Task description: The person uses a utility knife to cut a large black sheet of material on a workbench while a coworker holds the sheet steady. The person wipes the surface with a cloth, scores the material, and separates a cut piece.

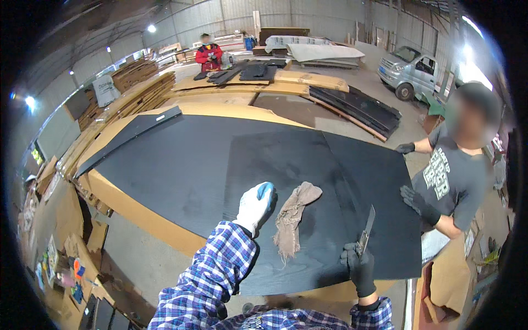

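Observation:
My left hand, in a white glove with blue fingertips, is curled closed just above the large black panel. Whether anything sits inside those fingers is hidden. A crumpled grey-brown rag with a frayed end lies on the panel, right of that hand. Near the panel's front right part, my right hand wears a black glove and is wrapped around a utility knife, its long blade pointing up and away from me. Dark smudges mark the panel around the rag.
At the right edge a co-worker in black gloves has both hands by the panel. Cardboard shows under the panel; a narrow black strip lies across its far left end. Behind are stacked black boards, another person and a van.

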### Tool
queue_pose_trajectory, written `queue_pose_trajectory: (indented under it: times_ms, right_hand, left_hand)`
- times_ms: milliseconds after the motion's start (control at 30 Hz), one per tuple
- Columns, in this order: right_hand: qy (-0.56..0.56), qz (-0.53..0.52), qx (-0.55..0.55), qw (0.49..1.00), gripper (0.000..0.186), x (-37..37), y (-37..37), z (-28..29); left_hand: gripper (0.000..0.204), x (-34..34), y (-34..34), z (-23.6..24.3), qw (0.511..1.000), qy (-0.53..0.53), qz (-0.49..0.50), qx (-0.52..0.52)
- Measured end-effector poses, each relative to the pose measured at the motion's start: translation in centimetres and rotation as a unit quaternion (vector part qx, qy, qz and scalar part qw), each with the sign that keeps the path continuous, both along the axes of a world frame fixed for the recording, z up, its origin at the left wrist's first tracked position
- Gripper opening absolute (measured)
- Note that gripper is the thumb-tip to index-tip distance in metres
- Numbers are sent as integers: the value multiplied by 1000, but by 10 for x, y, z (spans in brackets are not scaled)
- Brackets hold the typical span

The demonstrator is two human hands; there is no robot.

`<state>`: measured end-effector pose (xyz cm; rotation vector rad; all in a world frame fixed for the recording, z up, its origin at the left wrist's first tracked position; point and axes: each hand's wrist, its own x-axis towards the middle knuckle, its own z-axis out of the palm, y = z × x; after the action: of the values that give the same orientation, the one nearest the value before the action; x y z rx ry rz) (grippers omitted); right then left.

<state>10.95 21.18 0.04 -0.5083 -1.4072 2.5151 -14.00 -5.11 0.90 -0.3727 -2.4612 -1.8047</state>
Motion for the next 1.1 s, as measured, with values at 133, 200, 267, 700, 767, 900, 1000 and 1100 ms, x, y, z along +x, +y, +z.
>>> queue_pose_trajectory:
  times_ms: [133, 200, 267, 700, 767, 900, 1000, 1100]
  right_hand:
    - [27, -24, 246, 969, 10, 3, 0, -5]
    - [34, -14, 220, 975, 10, 4, 1, -9]
    - [24, -15, 262, 965, 10, 4, 2, -13]
    - [72, -58, 481, 872, 16, 6, 29, -61]
    - [77, -72, 561, 821, 20, 7, 32, -64]
    - [88, -55, 577, 810, 23, 7, 37, -74]
    - [48, -50, 463, 884, 21, 4, 39, -90]
    - [62, -62, 544, 835, 19, 3, 39, -98]
  left_hand:
    - [31, -2, 1, -4, 1000, 17, 16, -11]
    - [32, 2, 1, -2, 999, 35, 4, -7]
    - [33, 8, 0, 3, 999, 41, 8, -19]
    - [34, 5, 0, -1, 999, 34, -12, -26]
    - [31, 3, 0, -1, 1000, 15, -19, 13]
    - [31, 6, 0, 4, 999, -2, -35, -5]
    - [32, 11, 0, 5, 998, -27, -23, 50]
    - [34, 8, 1, 5, 1000, 6, 6, 10]
